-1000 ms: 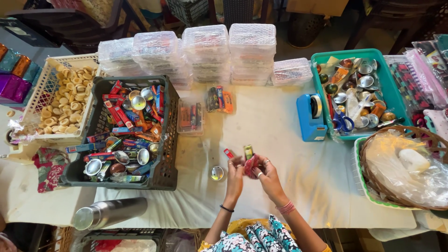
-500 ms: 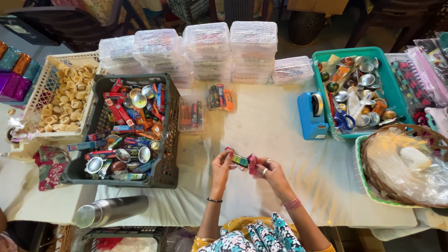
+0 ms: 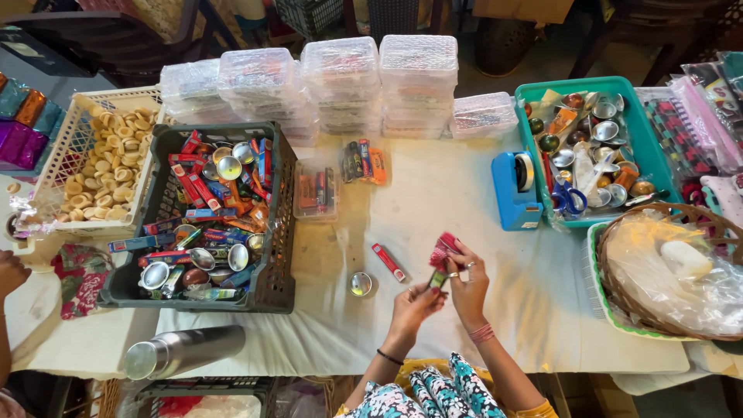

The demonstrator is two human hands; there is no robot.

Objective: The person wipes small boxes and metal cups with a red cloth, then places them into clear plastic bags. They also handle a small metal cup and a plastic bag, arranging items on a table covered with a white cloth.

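Both hands meet over the bench (image 3: 464,232) — left hand (image 3: 414,306) and right hand (image 3: 468,282), fingers clamped on small red packets (image 3: 443,251) — light, crinkly, likely slippery; best pinched at the edges.

**Where things lie on the counter**

The cloth-covered counter (image 3: 464,201) carries everything. At its left edge stands the cream plastic lattice basket (image 3: 58,166) of round pieces; just right of it, the dark grey plastic crate (image 3: 275,255) full of small packets and metal cups. Behind both, along the far edge, run stacks of clear plastic boxes (image 3: 340,85). Far right sits the teal plastic tray (image 3: 534,97), with a blue tape dispenser (image 3: 515,193) touching its left side. Before the tray lies a wicker basket (image 3: 619,294). Near the front middle, a small metal cup (image 3: 361,284) and a small red packet (image 3: 388,262) lie left of both hands.
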